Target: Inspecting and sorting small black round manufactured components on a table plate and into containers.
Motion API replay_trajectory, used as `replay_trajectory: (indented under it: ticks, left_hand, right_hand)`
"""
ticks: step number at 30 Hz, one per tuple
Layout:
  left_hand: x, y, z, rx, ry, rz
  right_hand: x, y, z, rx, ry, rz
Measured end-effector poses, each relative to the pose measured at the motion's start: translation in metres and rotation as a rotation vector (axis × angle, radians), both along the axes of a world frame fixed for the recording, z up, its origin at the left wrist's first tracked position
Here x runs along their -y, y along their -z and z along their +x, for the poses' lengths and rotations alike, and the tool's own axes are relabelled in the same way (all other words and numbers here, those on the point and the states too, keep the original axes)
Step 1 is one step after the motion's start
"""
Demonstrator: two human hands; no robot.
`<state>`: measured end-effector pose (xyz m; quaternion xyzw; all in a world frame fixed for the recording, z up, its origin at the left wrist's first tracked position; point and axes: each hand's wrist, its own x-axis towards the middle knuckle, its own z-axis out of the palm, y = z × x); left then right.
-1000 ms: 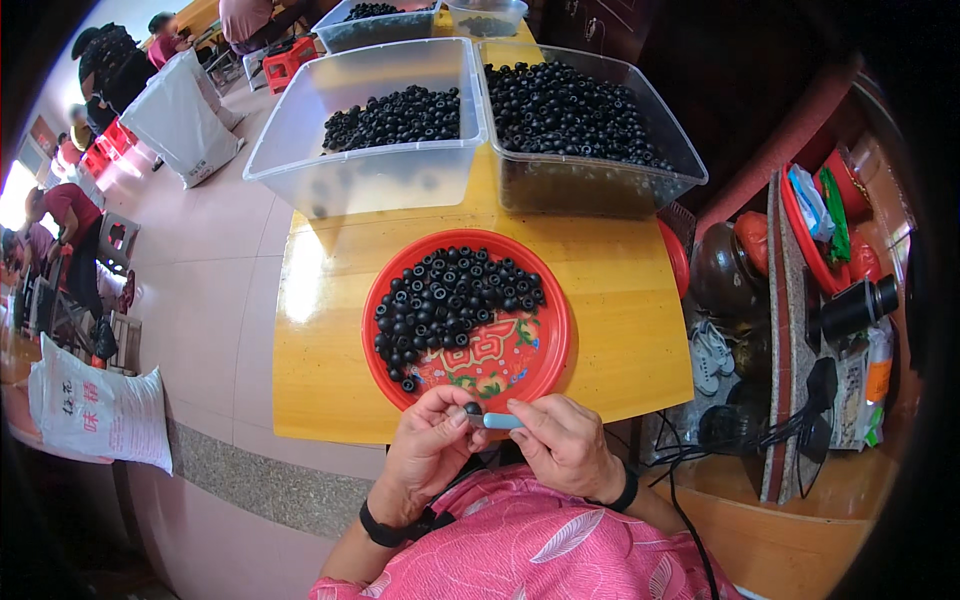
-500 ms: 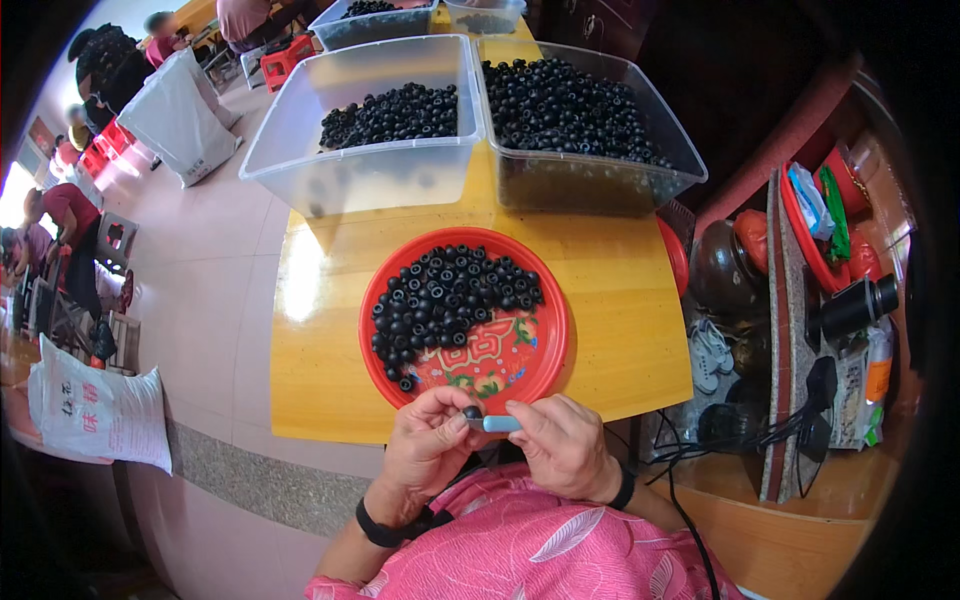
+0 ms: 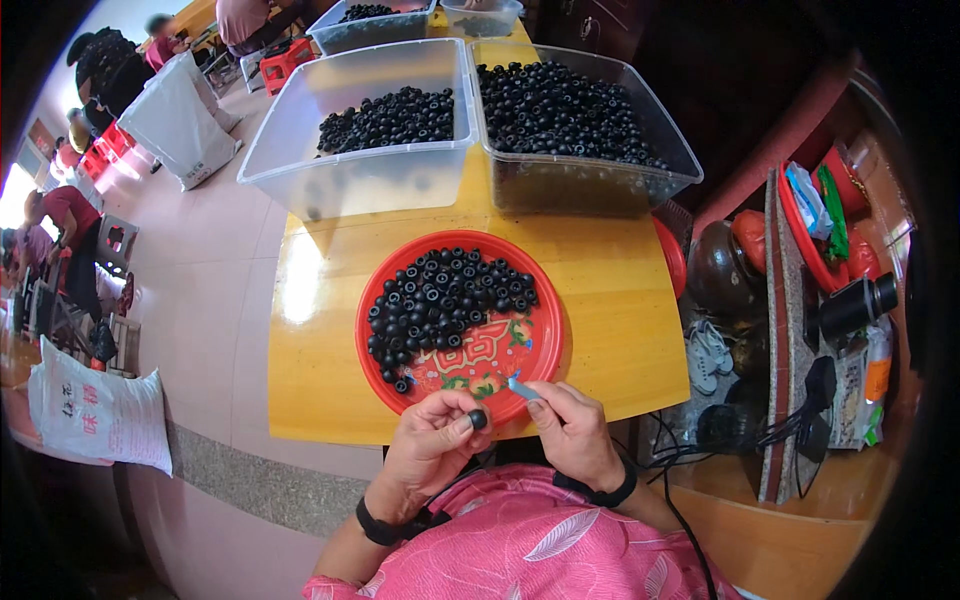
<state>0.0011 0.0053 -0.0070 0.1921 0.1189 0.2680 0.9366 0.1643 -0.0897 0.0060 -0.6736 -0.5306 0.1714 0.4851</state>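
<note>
Between the thumb and fingertips of my left hand [image 3: 428, 448] is a small round black piece [image 3: 478, 419], just off the near rim of a red round tray [image 3: 552, 340]. My right hand [image 3: 580, 440] pinches a slim light-blue tool [image 3: 522, 389], its end pointing up and left over the tray; whether a blade shows there is too small to tell. The tool and the held piece are apart. Many similar black pieces [image 3: 440, 300], several with round holes, lie heaped over the tray's far and left part. A printed pattern shows on its bare near right part.
Two clear plastic bins, one left [image 3: 390, 185] and one right [image 3: 590, 190], hold more black pieces on the yellow wooden table [image 3: 630, 350]. Black cables [image 3: 740, 440] run down at the right. A white sack [image 3: 100, 415] stands left on the floor. Other people sit far left.
My right hand has drawn the light-blue tool away from the black piece, and turned it up toward the tray. The left hand keeps the piece nearly where it was.
</note>
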Motion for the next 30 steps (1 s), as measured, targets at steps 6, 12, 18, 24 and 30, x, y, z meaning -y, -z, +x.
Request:
replay_trajectory:
  ticks: [6, 12, 18, 24, 30]
  left_hand:
    - [0.006, -0.003, 0.004, -0.161, -0.002, 0.049]
    - [0.010, -0.004, 0.007, -0.209, 0.014, 0.100]
    - [0.011, 0.000, 0.011, -0.217, 0.069, 0.066]
    - [0.006, -0.002, 0.014, -0.075, 0.031, 0.022]
    - [0.006, -0.001, 0.015, -0.123, -0.008, -0.022]
  right_hand:
    - [-0.006, -0.016, -0.015, -0.517, -0.124, -0.131]
    - [-0.007, -0.020, -0.007, -0.636, -0.224, -0.271]
    - [0.001, -0.002, -0.006, -0.842, -0.216, -0.197]
    - [0.009, -0.012, 0.002, -0.199, -0.101, -0.008]
    - [0.018, -0.013, 0.002, 0.086, -0.125, 0.034]
